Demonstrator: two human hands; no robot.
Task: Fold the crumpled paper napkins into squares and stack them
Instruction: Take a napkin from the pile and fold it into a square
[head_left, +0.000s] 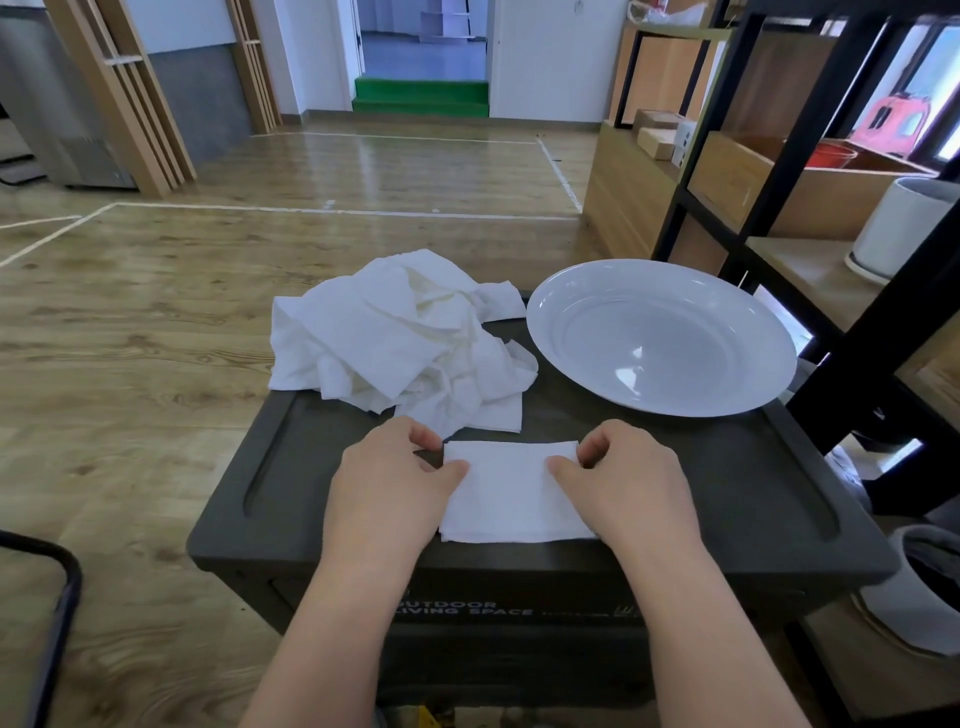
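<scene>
A white paper napkin (511, 493), folded flat into a rough rectangle, lies on the dark box lid (727, 483) near its front edge. My left hand (387, 483) pinches the napkin's left edge, thumb on top. My right hand (626, 480) pinches its right edge the same way. Behind them, at the lid's back left, sits a heap of crumpled white napkins (400, 338), partly hanging over the lid's edge.
A wide white plate (662, 338) rests at the lid's back right. A black metal shelf frame (883, 291) with wooden boards stands close on the right. A white bin (930, 587) stands low right. Wooden floor lies to the left.
</scene>
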